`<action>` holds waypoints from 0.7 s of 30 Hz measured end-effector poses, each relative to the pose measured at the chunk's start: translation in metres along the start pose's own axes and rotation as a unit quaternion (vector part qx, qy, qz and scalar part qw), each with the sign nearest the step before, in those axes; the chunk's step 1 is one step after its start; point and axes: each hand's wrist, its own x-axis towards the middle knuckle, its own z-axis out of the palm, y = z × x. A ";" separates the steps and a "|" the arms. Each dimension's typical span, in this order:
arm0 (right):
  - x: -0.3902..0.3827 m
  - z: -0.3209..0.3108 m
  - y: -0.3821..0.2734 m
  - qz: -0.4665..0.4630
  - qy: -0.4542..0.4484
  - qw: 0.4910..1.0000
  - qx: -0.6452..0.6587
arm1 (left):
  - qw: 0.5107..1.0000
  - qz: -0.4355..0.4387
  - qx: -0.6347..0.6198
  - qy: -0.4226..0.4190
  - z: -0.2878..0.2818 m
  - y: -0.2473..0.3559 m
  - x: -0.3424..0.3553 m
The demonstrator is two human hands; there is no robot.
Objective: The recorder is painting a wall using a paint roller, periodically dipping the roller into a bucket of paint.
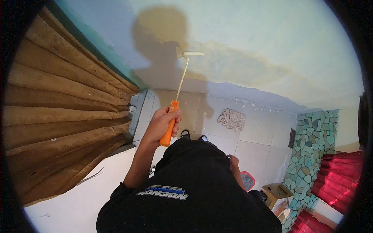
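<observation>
My left hand (166,123) is closed around the orange handle of a small paint roller (168,130). Its thin, paint-spattered rod runs up to a narrow pale roller sleeve (194,53), which appears to be against the wall (233,62). Around the sleeve the wall carries a yellowish cream patch, with bluish and greenish areas beside it and a bare-looking greyish band below. Low at my right side, my right hand (233,160) hangs against the black shirt; most of its fingers are hidden, and nothing shows in it.
A brown curtain (70,101) hangs along the left. On the tiled floor (252,136), spattered with pale drops, lies a crumpled cloth (232,119). A red-rimmed container (248,180) and a wooden box (276,196) stand at right, near a green stone wall (307,151) and red fabric (336,178).
</observation>
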 end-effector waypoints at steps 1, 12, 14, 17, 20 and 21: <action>0.001 -0.001 -0.002 0.051 -0.008 0.993 0.102 | 1.000 0.004 -0.003 -0.009 -0.002 -0.006 0.009; -0.021 -0.003 0.006 -0.029 0.026 0.999 -0.001 | 1.000 -0.027 0.007 -0.013 -0.033 -0.066 0.109; -0.031 -0.005 0.011 -0.024 0.030 0.999 0.001 | 0.999 -0.033 0.005 -0.025 -0.039 -0.082 0.130; -0.045 -0.010 0.015 -0.017 0.025 1.000 -0.002 | 0.999 -0.049 -0.005 -0.024 -0.047 -0.099 0.161; -0.059 -0.013 0.021 -0.009 0.021 1.000 -0.005 | 0.997 -0.072 -0.016 -0.019 -0.058 -0.116 0.198; -0.064 -0.013 0.024 -0.006 0.018 1.000 -0.007 | 0.996 -0.079 -0.024 -0.022 -0.064 -0.123 0.212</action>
